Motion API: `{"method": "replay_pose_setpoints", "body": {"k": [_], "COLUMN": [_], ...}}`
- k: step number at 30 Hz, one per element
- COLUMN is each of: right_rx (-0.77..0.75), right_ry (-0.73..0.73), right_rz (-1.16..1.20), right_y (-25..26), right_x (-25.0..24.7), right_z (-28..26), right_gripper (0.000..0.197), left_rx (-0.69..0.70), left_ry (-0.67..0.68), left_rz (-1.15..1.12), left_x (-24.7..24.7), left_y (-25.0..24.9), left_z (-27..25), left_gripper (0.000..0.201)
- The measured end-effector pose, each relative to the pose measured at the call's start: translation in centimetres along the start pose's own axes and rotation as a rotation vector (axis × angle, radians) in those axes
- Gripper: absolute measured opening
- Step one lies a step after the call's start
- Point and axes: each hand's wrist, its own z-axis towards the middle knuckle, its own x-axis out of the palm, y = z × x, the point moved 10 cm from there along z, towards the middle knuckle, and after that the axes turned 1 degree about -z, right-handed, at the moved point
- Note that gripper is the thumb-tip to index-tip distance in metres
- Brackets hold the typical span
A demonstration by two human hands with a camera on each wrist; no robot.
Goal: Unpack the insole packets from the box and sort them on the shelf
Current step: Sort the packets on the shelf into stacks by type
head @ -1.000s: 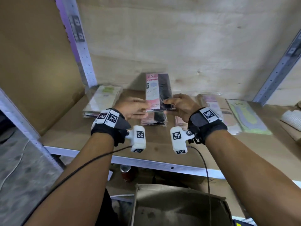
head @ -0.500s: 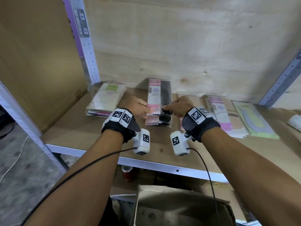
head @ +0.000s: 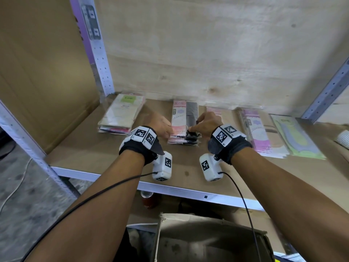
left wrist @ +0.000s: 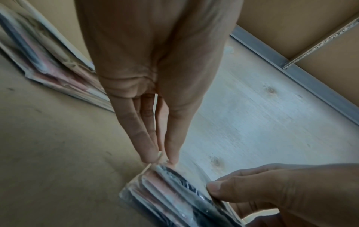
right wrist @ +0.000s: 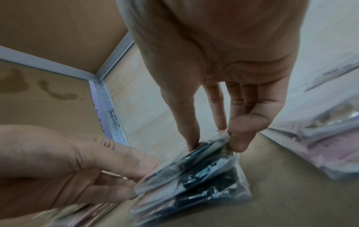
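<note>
- Your left hand (head: 162,125) pinches the near left corner of the top pink-and-black insole packet (head: 184,118), thumb and fingers pressed together on its edge.
- Your right hand (head: 206,123) pinches the near right corner of the same packet, thumb on top, fingers curled beside it.
- Change: a second ago you held this packet raised and tilted above the middle stack (head: 184,141); it now lies down on that stack, both hands lower and closer to the shelf (head: 117,159).
- Meaning (judgement): this packet is placed with its matching kind; what remains is squaring the edges and letting go.
- Outward: a green-labelled stack (head: 120,115) sits to the left, well apart; pink packets (head: 258,133) and a pale green one (head: 296,137) lie to the right.
- The box (head: 207,241) stands open below the shelf edge; its contents cannot be made out, so how many packets remain is unknown.
- A can (head: 148,200) stands under the shelf.
</note>
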Motion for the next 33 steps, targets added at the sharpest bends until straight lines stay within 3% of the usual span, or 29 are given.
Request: {"method": "replay_pose_setpoints", "body": {"k": [3, 5, 7, 10, 11, 15, 19, 23, 25, 27, 31, 33], "right_rx": [0.004, 0.004, 0.006, 0.004, 0.000, -0.016, -0.070, -0.175, -0.238, -0.255, -0.209, -0.142], "right_ry": [-0.002, -0.007, -0.007, 0.012, 0.021, 0.067, 0.000, -0.118, -0.117, -0.042, 0.256, 0.370], "right_rz": [0.017, 0.022, 0.021, 0.015, 0.002, -0.098, -0.220, -0.186, -0.096, 0.026, 0.323, 0.446], "right_y": [-0.1, -0.1, -0.2, -0.2, -0.2, 0.4, 2.4, 6.2, 8.6, 10.6, 14.3, 15.0], "right_x": [0.1, 0.2, 0.2, 0.4, 0.4, 0.1, -1.4, -1.9, -1.1, 0.8, 7.1, 9.9], "right_z": [0.1, 0.1, 0.1, 0.0, 0.0, -0.1, -0.2, -0.3, -0.4, -0.4, -1.2, -2.1], "right_gripper": [0.044, 0.043, 0.041, 0.038, 0.037, 0.040, 0.060, 0.054, 0.049, 0.039, 0.011, 0.002], "left_rx": [0.013, 0.000, -0.017, 0.001, 0.011, 0.076, 0.131, 0.121, 0.090, 0.031, -0.069, -0.079], "left_ry": [-0.003, 0.000, 0.000, -0.018, -0.040, -0.223, -0.454, -0.624, -0.624, -0.564, -0.428, -0.384], "left_rz": [0.005, 0.032, 0.026, -0.010, -0.011, 0.053, 0.044, 0.075, 0.083, 0.118, 0.170, 0.195], "left_x": [0.1, 0.3, 0.4, 0.0, -0.4, -4.6, -10.6, -15.6, -17.0, -17.4, -17.7, -17.3], "left_y": [0.0, 0.1, 0.3, 0.4, 0.5, 0.5, 0.5, 2.4, 3.9, 5.5, 8.0, 8.5], "left_z": [0.1, 0.2, 0.4, 0.6, 0.7, 0.9, 0.0, -1.3, -1.3, -0.8, -0.4, -0.3], "left_gripper": [0.024, 0.011, 0.021, 0.011, 0.018, 0.033, 0.023, 0.022, 0.021, 0.016, 0.036, 0.037]}}
